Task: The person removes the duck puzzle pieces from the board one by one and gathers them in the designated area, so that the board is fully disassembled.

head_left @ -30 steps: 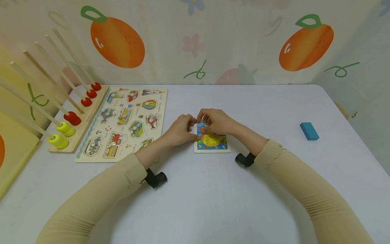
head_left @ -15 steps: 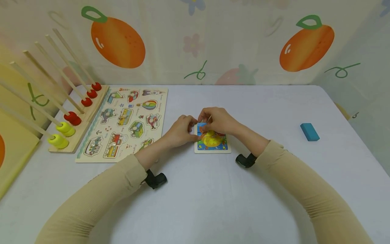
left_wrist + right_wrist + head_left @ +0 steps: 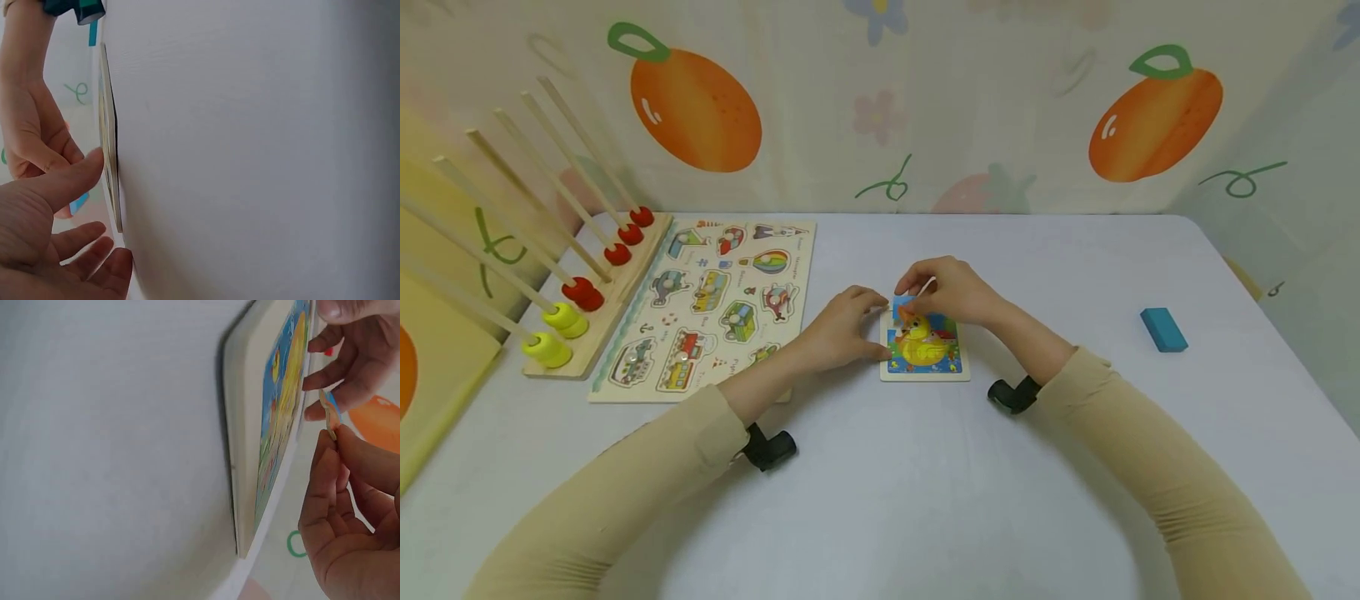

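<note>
- Left side of the frame: a pale wooden abacus with red and yellow beads (image 3: 616,287) is standing beside a cream, flat vehicle puzzle board (image 3: 707,308);
- Centre left: the left hand (image 3: 842,329) is keeping much the same place; its fingers are lying apart and relaxed, gripping nothing, its thumb resting against the tray's left edge;
- Centre: a small, cream-edged square tray puzzle with a yellow duck picture (image 3: 925,346) is lying flat on the white table (image 3: 880,475);
- Just right of that: the right hand (image 3: 951,290) is riding slightly higher than half a second ago, bent down from the wrist; thumb and fingertips are pinching a thin blue-and-orange wooden piece (image 3: 332,415) over the tray's upper left, apart from it, so the piece is probably loose, not seated;
- Far right: a teal rectangular block (image 3: 1163,330) is lying well apart.
</note>
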{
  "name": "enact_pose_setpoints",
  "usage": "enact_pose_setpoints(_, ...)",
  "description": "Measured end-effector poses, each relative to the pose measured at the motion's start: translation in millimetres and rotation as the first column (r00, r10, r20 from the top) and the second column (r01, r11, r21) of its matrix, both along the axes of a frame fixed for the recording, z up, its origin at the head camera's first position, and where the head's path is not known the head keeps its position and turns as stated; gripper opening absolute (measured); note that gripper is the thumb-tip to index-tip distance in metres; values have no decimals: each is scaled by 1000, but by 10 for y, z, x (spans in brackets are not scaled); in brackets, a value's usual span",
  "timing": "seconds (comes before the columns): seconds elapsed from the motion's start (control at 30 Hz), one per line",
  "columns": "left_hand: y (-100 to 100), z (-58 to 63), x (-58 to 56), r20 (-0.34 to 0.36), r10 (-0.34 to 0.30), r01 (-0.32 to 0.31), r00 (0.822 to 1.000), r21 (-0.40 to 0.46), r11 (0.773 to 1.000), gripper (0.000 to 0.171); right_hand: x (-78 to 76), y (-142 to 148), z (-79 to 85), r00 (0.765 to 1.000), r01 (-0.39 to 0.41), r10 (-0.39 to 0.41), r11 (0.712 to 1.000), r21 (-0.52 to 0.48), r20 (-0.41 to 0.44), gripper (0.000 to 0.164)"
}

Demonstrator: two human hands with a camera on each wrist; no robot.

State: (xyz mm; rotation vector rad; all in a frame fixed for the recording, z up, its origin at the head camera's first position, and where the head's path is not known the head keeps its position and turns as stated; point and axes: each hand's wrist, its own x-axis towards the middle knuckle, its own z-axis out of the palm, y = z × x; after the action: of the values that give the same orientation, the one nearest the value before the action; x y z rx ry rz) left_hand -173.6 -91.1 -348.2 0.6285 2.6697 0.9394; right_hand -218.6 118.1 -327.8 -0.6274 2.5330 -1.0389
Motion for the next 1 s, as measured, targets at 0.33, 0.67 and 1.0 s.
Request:
enact_pose_setpoints(0.33,-42,-12,50,96,-132,133,987,-6,991,86,-52,175,31,996,79,-78,997,-4,44,23)
enact_pose_setpoints(0.67,-60,-32,38,113,-176,183,978,-55,982,95,-132,453,71,987,159,-158,987,-30,40,25)
enact_pose_setpoints(1.0,-52,-25,54,113,-183,192,977,-76,978,95,-210,694,76,972,227,-225,973,-32,67,26)
